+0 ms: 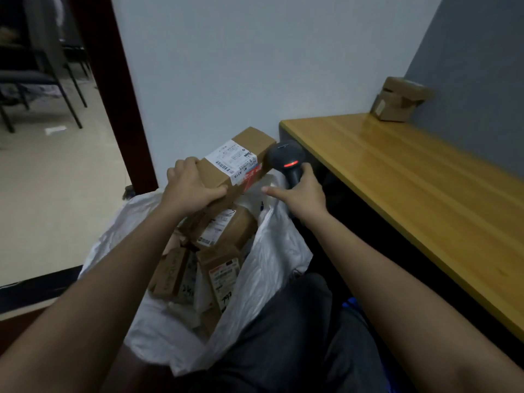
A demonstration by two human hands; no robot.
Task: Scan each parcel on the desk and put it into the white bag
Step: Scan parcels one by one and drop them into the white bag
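Cardboard parcel [232,163] gripped by left hand [190,188] over white bag [266,268]; right hand [304,194] grasps scanner [287,161].

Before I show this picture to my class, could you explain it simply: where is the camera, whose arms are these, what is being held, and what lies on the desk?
There is no machine here. The single picture comes from a wide-angle camera worn on a person's head, looking forward and down, so the two bare arms are the wearer's own. The left hand grips a long brown parcel with a white shipping label, holding it above an open white bag. The right hand holds a black handheld scanner, its red light showing, next to the parcel. Several brown parcels already lie inside the bag. On the wooden desk to the right, two small cardboard boxes sit stacked in the far corner.
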